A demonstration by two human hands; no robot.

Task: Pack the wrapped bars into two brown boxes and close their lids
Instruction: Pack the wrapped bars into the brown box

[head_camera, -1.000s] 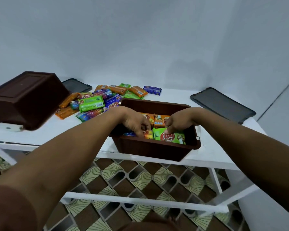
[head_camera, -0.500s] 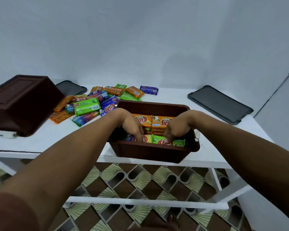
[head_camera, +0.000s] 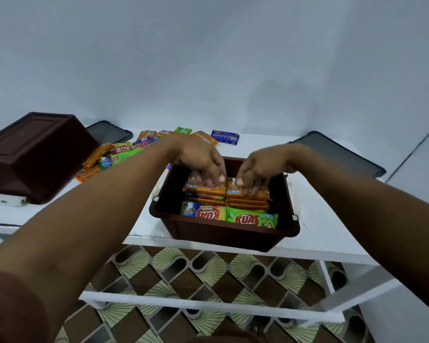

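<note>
An open brown box (head_camera: 223,233) stands at the table's front edge, filled with wrapped bars. Two stacks of orange bars (head_camera: 206,190) fill its far half. A multicoloured bar (head_camera: 203,211) and a green bar (head_camera: 252,219) lie in the near half. My left hand (head_camera: 201,162) and my right hand (head_camera: 260,167) hover over the far half, fingers extended down onto the top orange bars, touching them. A second brown box (head_camera: 35,154) lies tipped over at the left. Several loose bars (head_camera: 117,154) lie heaped behind my left forearm.
Two dark grey lids lie on the white table (head_camera: 320,224): one lid (head_camera: 108,132) at the back left, the other lid (head_camera: 344,154) at the back right. A blue bar (head_camera: 224,136) lies apart near the wall. Below the table edge is patterned floor.
Both hands have moved from the near row of bars to the far orange stacks, leaving the multicoloured and green bars lying flat in the box. The camera view has tilted down a little.
</note>
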